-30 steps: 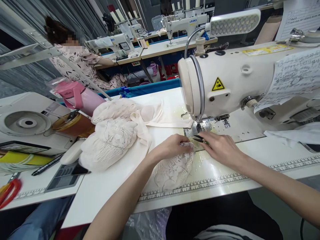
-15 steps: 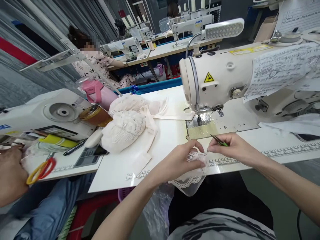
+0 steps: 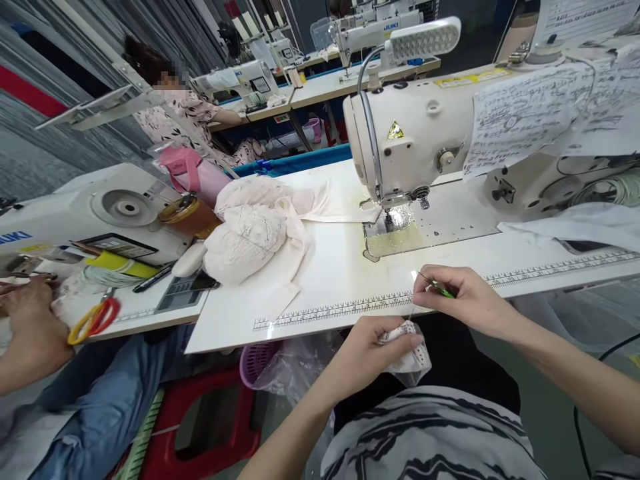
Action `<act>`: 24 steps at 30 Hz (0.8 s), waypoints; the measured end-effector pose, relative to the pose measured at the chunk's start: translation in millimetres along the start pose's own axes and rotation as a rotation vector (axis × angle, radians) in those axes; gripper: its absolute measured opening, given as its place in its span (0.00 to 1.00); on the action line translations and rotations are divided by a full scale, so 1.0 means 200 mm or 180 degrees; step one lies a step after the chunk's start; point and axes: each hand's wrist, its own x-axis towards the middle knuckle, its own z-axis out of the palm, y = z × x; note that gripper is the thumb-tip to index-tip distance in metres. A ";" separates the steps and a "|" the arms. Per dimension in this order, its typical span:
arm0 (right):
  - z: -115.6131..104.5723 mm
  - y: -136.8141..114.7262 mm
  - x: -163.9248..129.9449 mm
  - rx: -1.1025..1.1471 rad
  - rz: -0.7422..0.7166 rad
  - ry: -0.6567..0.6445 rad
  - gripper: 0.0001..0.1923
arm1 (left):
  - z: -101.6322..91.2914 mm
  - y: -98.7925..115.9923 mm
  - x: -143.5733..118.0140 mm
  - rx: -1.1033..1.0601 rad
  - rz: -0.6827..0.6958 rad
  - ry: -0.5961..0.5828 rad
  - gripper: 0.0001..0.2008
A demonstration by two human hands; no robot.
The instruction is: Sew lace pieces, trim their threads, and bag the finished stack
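My left hand [image 3: 373, 350] is closed on a piece of white lace fabric [image 3: 413, 360], pinching it between thumb and fingers just in front of the table's edge. My right hand [image 3: 453, 293] holds small green-handled thread snips [image 3: 440, 288], their thin dark tips pointing up and left. A fine thread seems to run between the fabric and my right fingertips. Beyond both hands stands a white sewing machine [image 3: 415, 133]; a pale fabric strip [image 3: 340, 216] reaches its needle area. That strip joins a heap of white lace pieces [image 3: 245, 240] on the left of the table.
A ruler strip [image 3: 340, 308] follows the front of the white tabletop [image 3: 330, 267]. At left are another sewing machine [image 3: 120, 207], red-and-yellow scissors [image 3: 95, 320] and a co-worker's arm [image 3: 35, 333]. Below stand a purple basket [image 3: 257, 363] and a red stool [image 3: 220, 433].
My left hand has drawn the lace fabric down off the table toward my lap, bunching it. My right hand stays near the edge with the snips. The view has shifted slightly.
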 end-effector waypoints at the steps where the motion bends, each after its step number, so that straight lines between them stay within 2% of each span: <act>1: 0.00 0.00 -0.01 -0.0020 -0.0062 -0.0012 0.10 | 0.01 -0.01 0.00 0.0001 -0.0041 -0.0118 0.20; 6: 0.02 0.02 -0.04 -0.0218 -0.0299 0.0051 0.11 | 0.02 -0.04 -0.02 -0.0124 -0.0321 -0.0532 0.14; 8: 0.02 0.02 -0.05 -0.0233 -0.0306 0.0094 0.12 | 0.02 -0.04 -0.02 -0.0138 -0.0368 -0.0576 0.13; 10: 0.02 0.03 -0.06 -0.0133 -0.0242 0.0059 0.11 | 0.03 -0.05 -0.02 -0.0034 -0.0231 -0.0478 0.13; 13: 0.02 0.02 -0.07 0.0155 -0.0073 -0.0148 0.11 | 0.06 -0.08 -0.01 0.0189 0.0074 -0.0031 0.11; 16: 0.01 0.01 -0.11 0.0202 -0.0061 -0.0180 0.11 | 0.09 -0.13 -0.01 0.0337 0.0318 0.0689 0.07; 20: 0.03 0.03 -0.17 -0.0073 -0.0382 -0.0122 0.09 | 0.11 -0.21 -0.02 0.0977 0.0913 0.1777 0.07; 23: 0.06 0.06 -0.22 -0.0171 -0.0737 -0.0202 0.05 | 0.12 -0.25 -0.01 0.1629 0.1551 0.2192 0.07; 24: 0.07 0.07 -0.23 -0.0216 -0.0866 -0.0205 0.06 | 0.12 -0.26 -0.01 0.1838 0.1752 0.2301 0.06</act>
